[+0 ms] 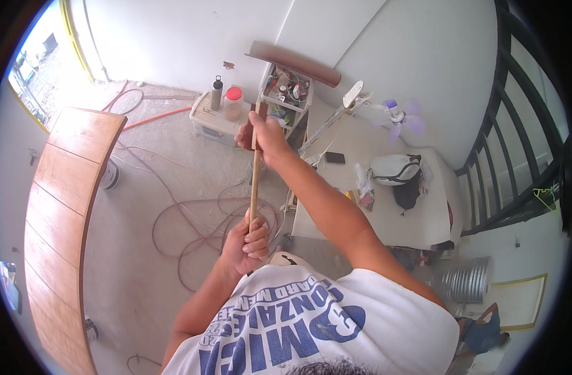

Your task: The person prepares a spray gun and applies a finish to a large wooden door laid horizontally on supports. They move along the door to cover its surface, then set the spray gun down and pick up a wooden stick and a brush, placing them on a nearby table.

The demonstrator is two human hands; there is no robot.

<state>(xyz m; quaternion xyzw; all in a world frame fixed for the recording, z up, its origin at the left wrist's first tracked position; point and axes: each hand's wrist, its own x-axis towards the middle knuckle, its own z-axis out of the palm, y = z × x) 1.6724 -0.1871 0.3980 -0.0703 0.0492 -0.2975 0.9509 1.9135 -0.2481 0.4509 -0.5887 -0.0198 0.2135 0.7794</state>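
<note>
A thin, light-brown wooden strip (255, 187) stands nearly upright in front of my chest. My left hand (244, 245) is closed round its lower end, thumb pointing up along it. Higher up, my right hand (270, 139) is closed on a folded reddish-brown sheet of sandpaper (263, 114) that wraps the strip near its far end. The sandpaper's edges show on both sides of the strip. My fingers partly hide how it lies against the wood.
A long grooved wooden panel (64, 206) stands raised on the left. Hoses (173, 234) coil across the floor. Ahead are a white storage box (204, 119) and a drawer unit (286, 84). A covered table (336, 212) with a fan (395, 115) stands right. Another person (482, 331) is behind right.
</note>
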